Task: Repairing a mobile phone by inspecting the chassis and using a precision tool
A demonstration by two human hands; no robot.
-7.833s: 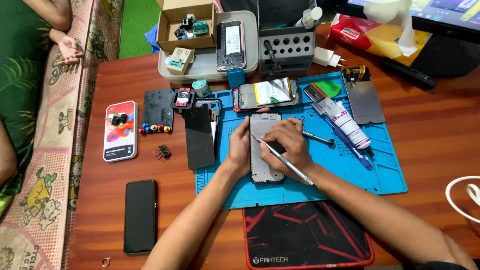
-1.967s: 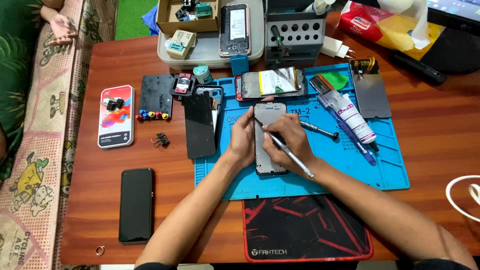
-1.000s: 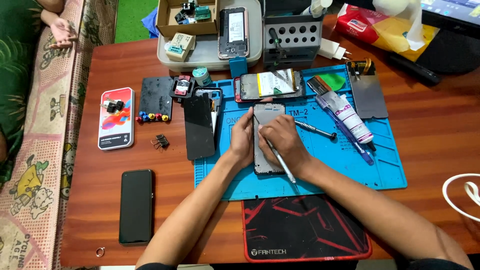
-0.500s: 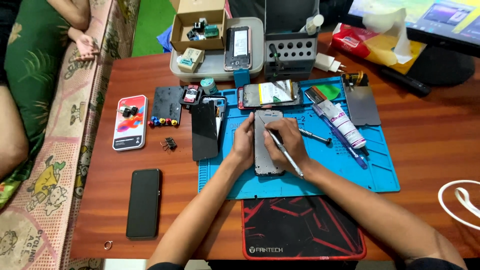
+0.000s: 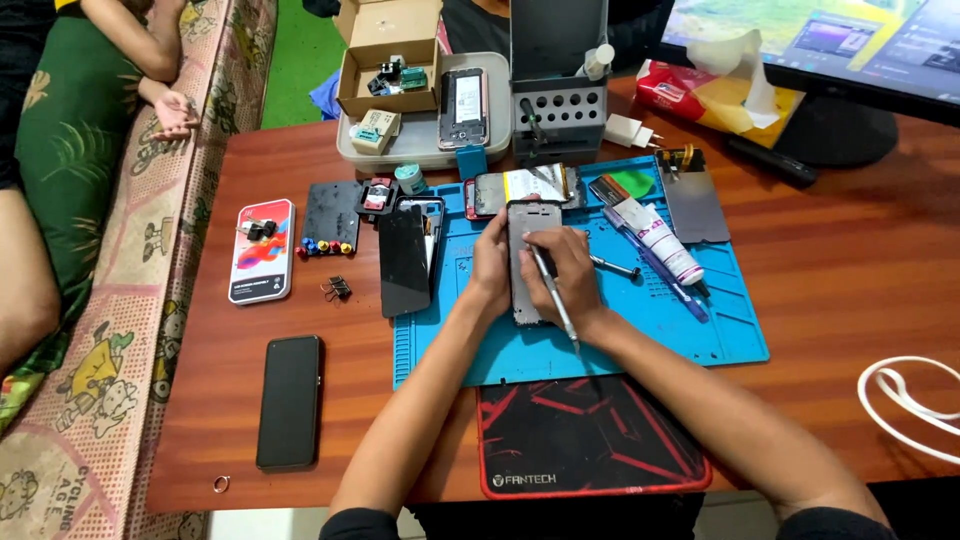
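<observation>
Holding a thin metal tool like a pen, the right hand puts its tip on the phone frame. The left hand grips the frame's left edge. The frame lies on the blue mat, long axis pointing away from the person, directly under both hands.

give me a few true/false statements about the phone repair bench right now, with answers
1. The right hand holds a thin tool over the phone frame. True.
2. The left hand rests on the black phone. False: it steadies the frame's left edge; the black phone lies apart, on the bare wood to the left.
3. The frame lies on the blue mat. True.
4. The white tube stands upright in the grey rack. False: it lies flat on the mat, right of the hands.
5. A cardboard box sits open at the table's far edge. True.
</observation>
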